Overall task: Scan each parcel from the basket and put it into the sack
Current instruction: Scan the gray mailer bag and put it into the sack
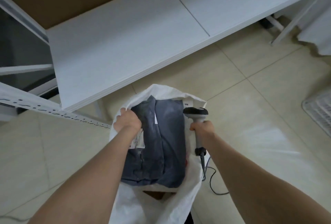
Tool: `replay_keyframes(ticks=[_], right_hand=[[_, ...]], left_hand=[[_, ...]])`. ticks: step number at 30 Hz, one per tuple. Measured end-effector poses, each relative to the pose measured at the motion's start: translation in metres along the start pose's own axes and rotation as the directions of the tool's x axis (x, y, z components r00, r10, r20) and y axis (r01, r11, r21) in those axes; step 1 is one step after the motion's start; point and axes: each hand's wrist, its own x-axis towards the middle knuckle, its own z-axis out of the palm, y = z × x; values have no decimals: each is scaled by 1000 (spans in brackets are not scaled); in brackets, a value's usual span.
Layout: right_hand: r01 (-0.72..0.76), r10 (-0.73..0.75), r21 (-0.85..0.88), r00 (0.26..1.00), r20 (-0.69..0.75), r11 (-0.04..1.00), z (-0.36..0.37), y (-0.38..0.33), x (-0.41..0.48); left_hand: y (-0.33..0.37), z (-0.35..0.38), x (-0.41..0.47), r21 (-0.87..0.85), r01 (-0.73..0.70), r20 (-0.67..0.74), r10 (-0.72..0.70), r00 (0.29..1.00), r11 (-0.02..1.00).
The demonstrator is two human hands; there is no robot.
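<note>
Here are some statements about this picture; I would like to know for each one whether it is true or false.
1. The right hand holds a barcode scanner. True.
2. The white sack is empty. False: grey parcels lie inside it.
3. A cable runs from the scanner's handle down to the floor. True.
4. The left hand rests flat on the white table. False: it grips the sack's rim, at its open mouth.
5. The scanner lies on the table. False: it is held over the sack's edge.
</note>
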Motion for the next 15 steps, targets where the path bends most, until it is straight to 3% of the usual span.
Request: replay_keyframes(ticks=[5, 8, 12, 15], right_hand=[[260, -241, 101, 956, -170, 960, -8, -36, -67], [380, -353, 74, 903, -245, 922, -23, -57, -107], [321, -325, -49, 938, -123, 946, -33, -50, -134], [291, -296, -67, 951, -88, 954, -32, -34, -141]], left_hand=[[-31, -76, -18, -199, 64, -209, -106, 972, 978], [-51, -109, -28, -161, 136, -187, -165, 968, 978], [-59, -108, -70, -86, 219, -45, -223, 974, 972], [-61, -89, -99, 44, 85, -57, -83, 995, 995]])
